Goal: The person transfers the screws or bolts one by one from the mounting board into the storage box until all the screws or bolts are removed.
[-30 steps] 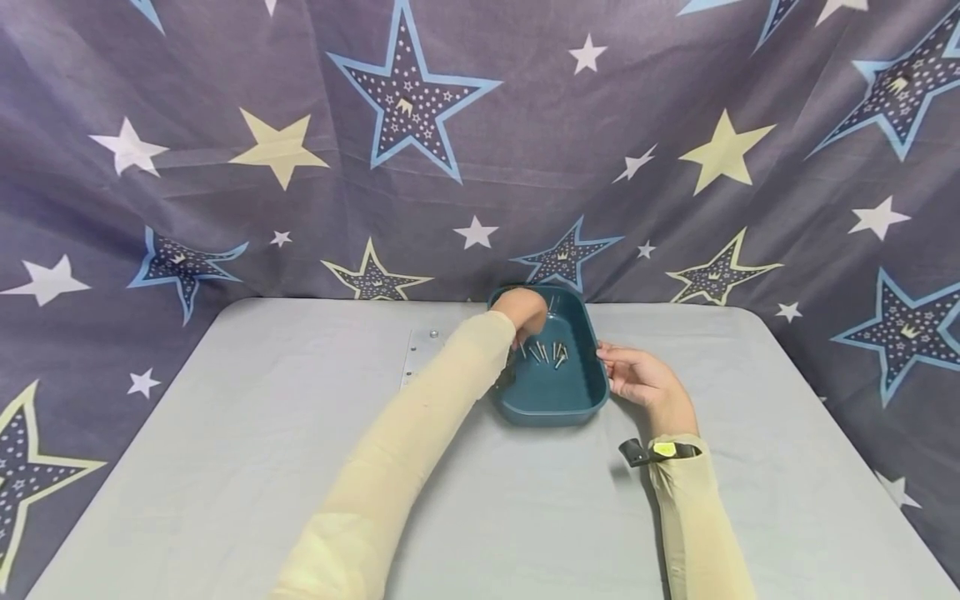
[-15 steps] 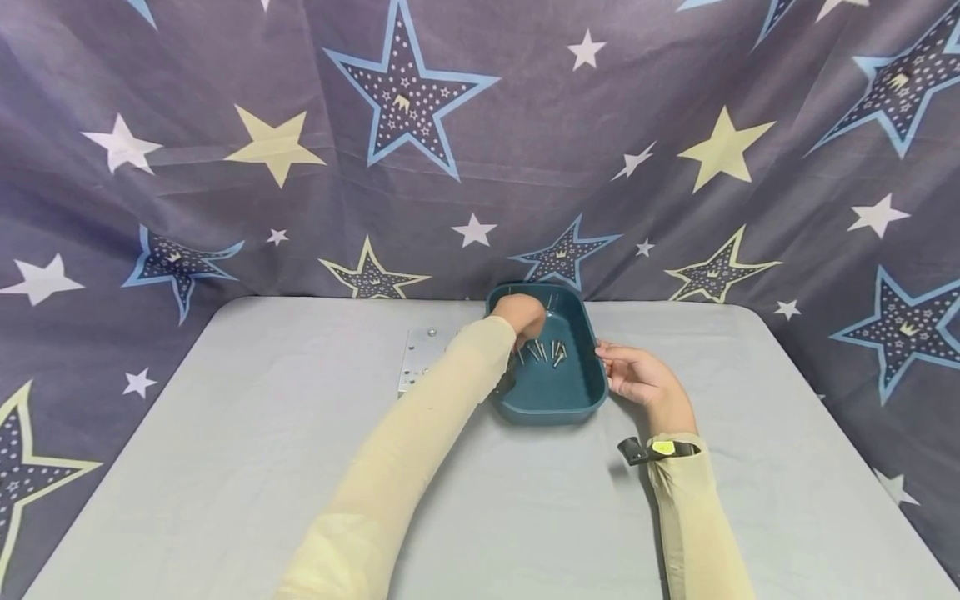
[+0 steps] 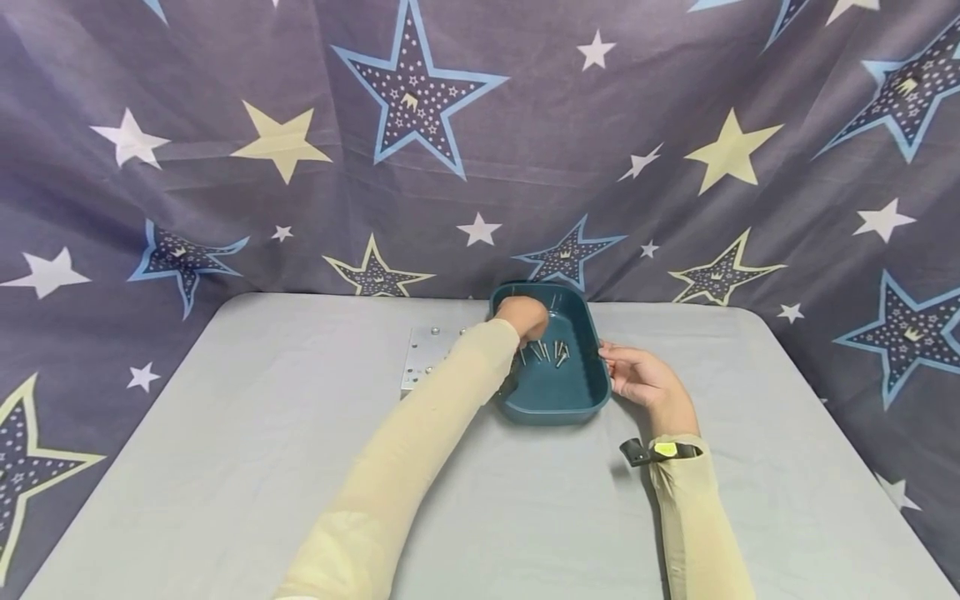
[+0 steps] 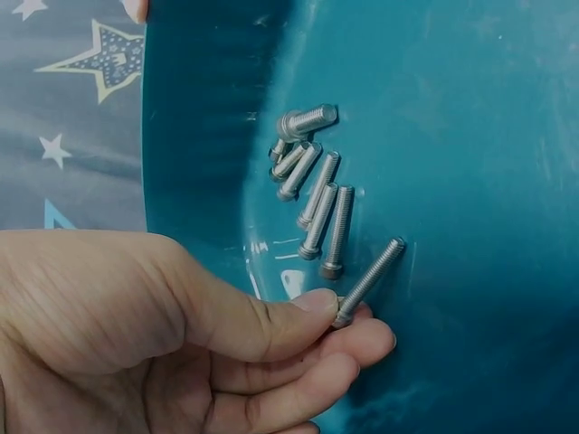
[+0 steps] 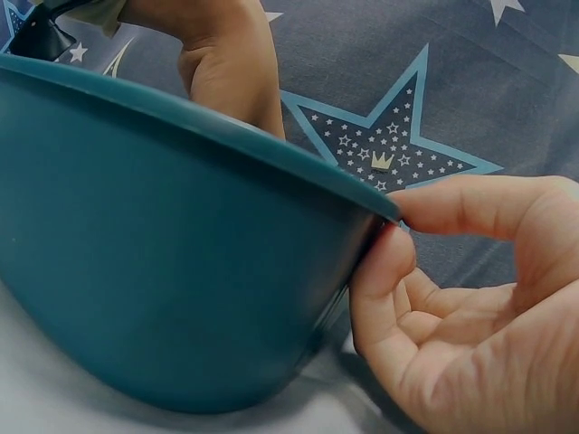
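Note:
A deep teal plastic bin (image 3: 555, 396) stands near the back of the table. My left hand (image 3: 525, 317) reaches down into it. In the left wrist view, that hand's thumb and fingers pinch a silver socket-head screw (image 4: 373, 278) at its head end, with the threaded shank pointing away. Several similar screws (image 4: 336, 231) lie in a loose row on the bin floor beside it. On the bin's right side, my right hand (image 3: 637, 375) pinches the rim between thumb and finger, as the right wrist view shows close up.
Left of the bin, a silver metal plate (image 3: 423, 354) with holes and screw heads lies partly behind the left sleeve (image 3: 420, 442). A grey cloth covers the table (image 3: 225, 467). The star-patterned curtain (image 3: 300, 208) hangs right behind the back edge.
The left forearm has shifted slightly, and more of the metal plate shows beside it. My left hand stays inside the bin and my right hand keeps its hold on the rim.

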Demonstrator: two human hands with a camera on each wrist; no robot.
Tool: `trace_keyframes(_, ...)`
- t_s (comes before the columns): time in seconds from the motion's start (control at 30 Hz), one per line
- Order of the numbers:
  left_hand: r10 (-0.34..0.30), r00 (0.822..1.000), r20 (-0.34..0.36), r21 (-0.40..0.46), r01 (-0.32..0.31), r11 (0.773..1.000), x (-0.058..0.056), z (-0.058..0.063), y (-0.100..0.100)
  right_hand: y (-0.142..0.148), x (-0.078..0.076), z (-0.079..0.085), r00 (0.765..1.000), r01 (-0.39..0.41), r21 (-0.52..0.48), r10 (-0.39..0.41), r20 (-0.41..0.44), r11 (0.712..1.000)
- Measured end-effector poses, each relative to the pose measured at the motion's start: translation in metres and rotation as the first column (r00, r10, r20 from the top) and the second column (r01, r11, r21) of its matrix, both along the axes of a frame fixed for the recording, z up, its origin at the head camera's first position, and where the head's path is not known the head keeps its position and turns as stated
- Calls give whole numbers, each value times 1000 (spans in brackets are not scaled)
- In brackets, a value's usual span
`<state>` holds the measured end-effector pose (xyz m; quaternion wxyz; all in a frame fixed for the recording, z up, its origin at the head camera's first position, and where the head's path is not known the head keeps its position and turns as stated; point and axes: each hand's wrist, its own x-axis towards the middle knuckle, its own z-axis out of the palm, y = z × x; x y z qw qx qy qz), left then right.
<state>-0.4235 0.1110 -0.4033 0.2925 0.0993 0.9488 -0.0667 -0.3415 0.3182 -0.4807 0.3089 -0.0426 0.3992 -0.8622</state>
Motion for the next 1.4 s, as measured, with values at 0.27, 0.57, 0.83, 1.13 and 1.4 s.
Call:
trace_keyframes(0.27,31,999,15,6,-31,999,-1,0,1,0,2,1,1000,-4,-2,4,-6,1000)
trace_keyframes(0.57,47,999,-2,-31,-47,998,-3,-4,4,0,-1,0,1000,0,6,0,-16,1000)
trace_keyframes(0.83,36,999,5,-18,-36,999,-4,-8,1,-1,0,-1,1000,10,21,-10,-8,1000)
trace_keyframes(1.13,40,999,14,-24,-40,999,-3,-7,1,-1,2,-2,1000,-3,17,4,-14,1000)
trace_keyframes(1.4,82,995,-49,14,-81,997,-10,-18,6,-1,1,-3,1000,1,16,0,-29,1000)
